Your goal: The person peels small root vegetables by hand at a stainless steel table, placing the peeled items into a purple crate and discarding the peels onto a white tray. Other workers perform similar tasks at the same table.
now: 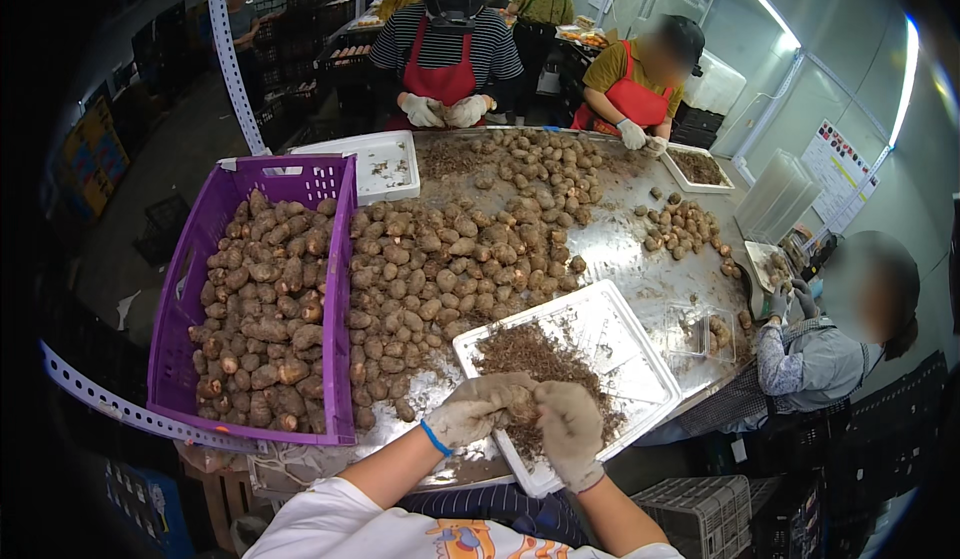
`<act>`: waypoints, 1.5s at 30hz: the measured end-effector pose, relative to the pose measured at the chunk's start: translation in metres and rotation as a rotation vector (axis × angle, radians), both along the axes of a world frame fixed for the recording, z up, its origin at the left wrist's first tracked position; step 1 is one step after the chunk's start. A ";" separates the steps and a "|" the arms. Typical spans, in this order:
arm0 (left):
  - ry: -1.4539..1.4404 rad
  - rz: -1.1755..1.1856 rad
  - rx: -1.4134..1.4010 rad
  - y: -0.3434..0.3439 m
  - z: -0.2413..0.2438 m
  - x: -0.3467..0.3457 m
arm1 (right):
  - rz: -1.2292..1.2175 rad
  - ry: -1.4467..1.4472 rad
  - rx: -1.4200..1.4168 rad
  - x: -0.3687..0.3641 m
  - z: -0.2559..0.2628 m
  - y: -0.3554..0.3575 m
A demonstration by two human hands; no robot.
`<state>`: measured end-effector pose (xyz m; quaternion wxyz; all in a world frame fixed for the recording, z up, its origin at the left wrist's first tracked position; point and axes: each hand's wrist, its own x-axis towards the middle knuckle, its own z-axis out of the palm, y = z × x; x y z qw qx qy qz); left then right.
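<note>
A small brown taro corm (523, 407) is between my two gloved hands. My left hand (474, 411), in a soiled white glove with a blue cuff, grips it from the left. On its other side my right hand (571, 433) has its fingers curled against the corm; the fingertips are partly hidden. Below both hands lies a tilted white foam tray (626, 353), with brown fibrous scrapings (536, 356) heaped in it. Loose taro corms (442, 281) cover the metal table (615, 248) beyond my hands.
At left stands a purple plastic crate (341, 296) full of taro. Another foam tray (386, 165) is at the far left. Gloved co-workers stand across the table and at right. Clear plastic boxes (694, 330) and a smaller taro pile (681, 225) lie at right.
</note>
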<state>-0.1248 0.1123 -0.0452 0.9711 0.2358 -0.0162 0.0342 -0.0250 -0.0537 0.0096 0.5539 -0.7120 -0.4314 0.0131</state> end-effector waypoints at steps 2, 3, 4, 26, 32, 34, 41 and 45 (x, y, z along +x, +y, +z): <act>-0.009 0.005 -0.052 -0.003 0.016 -0.001 | -0.210 0.396 -0.004 0.005 -0.001 -0.001; -0.021 0.006 -0.088 -0.004 0.023 0.000 | -0.180 0.288 0.009 0.006 0.004 0.000; -0.034 0.008 -0.125 -0.004 0.026 0.000 | -0.149 0.180 0.022 0.005 0.011 0.000; -0.021 0.124 0.134 -0.013 0.044 -0.003 | 0.012 -0.267 -0.093 -0.011 0.029 0.003; -0.044 0.112 0.076 -0.015 0.038 -0.005 | 0.031 -0.335 -0.100 -0.012 0.030 0.003; 0.004 0.094 0.067 -0.014 0.038 -0.007 | 0.048 -0.362 -0.083 -0.013 0.031 0.003; -0.039 0.046 -0.052 -0.014 0.045 -0.011 | 0.002 -0.328 -0.049 -0.017 0.030 0.004; -0.126 -0.086 -0.297 -0.010 0.046 -0.009 | -0.009 -0.320 -0.016 -0.018 0.031 0.006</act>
